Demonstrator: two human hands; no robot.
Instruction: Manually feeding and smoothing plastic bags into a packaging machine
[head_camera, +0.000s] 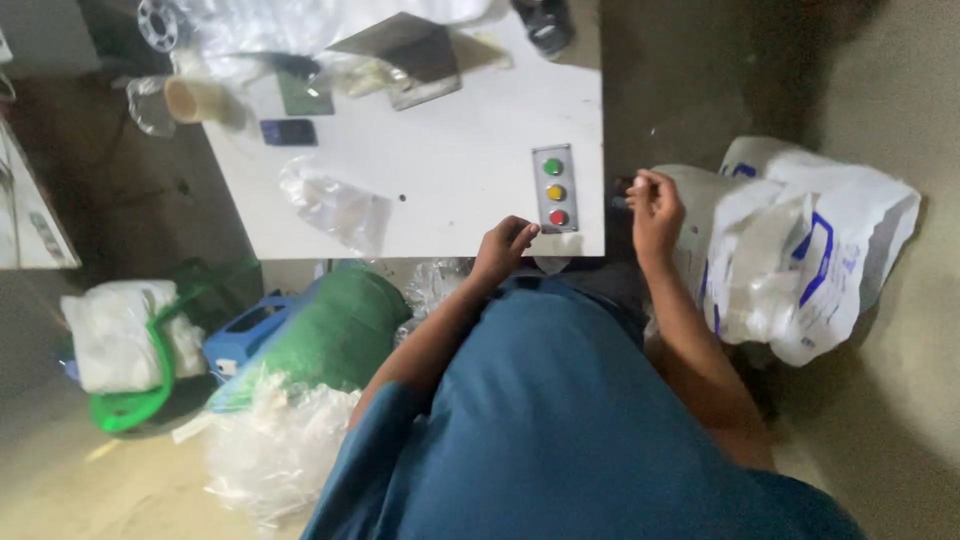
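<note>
Hands at the white bench (420, 190): the left hand (503, 248) is curled, empty, beside the three-button control box (555, 188). A small item, too small to identify, is pinched in the right hand (655, 208) above the white plastic sacks (800, 250); no button is pressed yet.

Dim room, light falling mostly on a white worktable (420, 190) at 12 o'clock. Bare grey concrete floor (900, 400) from 3 to 5 o'clock, dusty and darker toward 1 o'clock. Pale floor (60, 480) at 8 o'clock. Edge of a white cabinet (30, 210) at 9 o'clock. Shadowed gap between table and cabinet at 10 o'clock.
</note>
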